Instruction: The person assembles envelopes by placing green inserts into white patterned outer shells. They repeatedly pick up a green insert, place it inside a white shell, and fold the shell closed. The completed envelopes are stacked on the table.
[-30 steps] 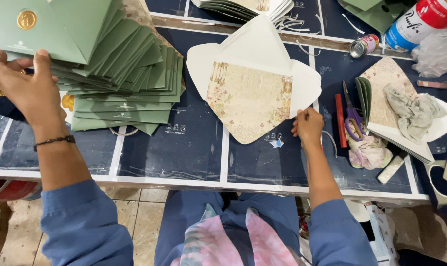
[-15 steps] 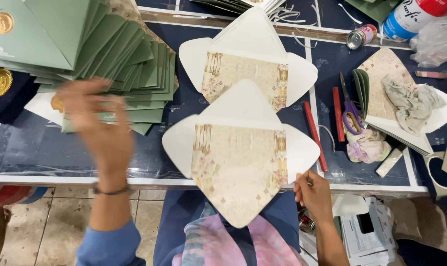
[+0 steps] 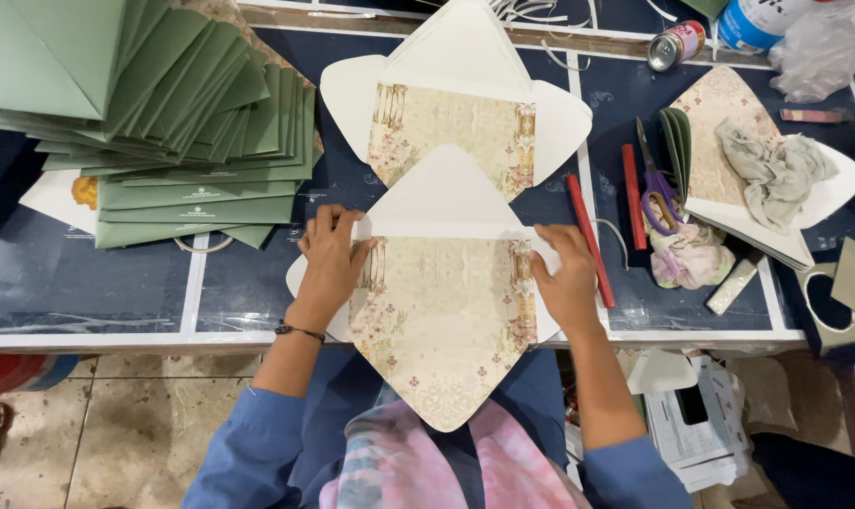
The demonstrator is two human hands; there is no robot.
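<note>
While both hands press flat on it, the unfolded envelope (image 3: 442, 311) lies at the near edge of the table (image 3: 116, 283), white flaps spread out and its floral-patterned lining facing up. Its long axis runs from the person outward: the lower pointed flap hangs past the table edge over the person's lap, and the upper white flap points away, toward the far side. The left hand (image 3: 331, 266) rests open on the left side flap, fingers spread and laid down, gripping nothing. The right hand (image 3: 567, 283) lies open on the right side flap in the same way, palm down. Just beyond, touching the upper flap's tip, a second unfolded envelope (image 3: 456, 113) lies the same way up, its point also away from the person. To the left sits a fanned stack of green envelopes (image 3: 164, 132). To the right, two red sticks (image 3: 590, 240) lie lengthwise beside purple-handled scissors (image 3: 656, 193) and a crumpled pink cloth (image 3: 687, 259). Farther right, a pile of open envelopes (image 3: 828, 188) bears a grey rag (image 3: 772, 165). A small tin can (image 3: 675, 44) lies on its side near the far edge.
</note>
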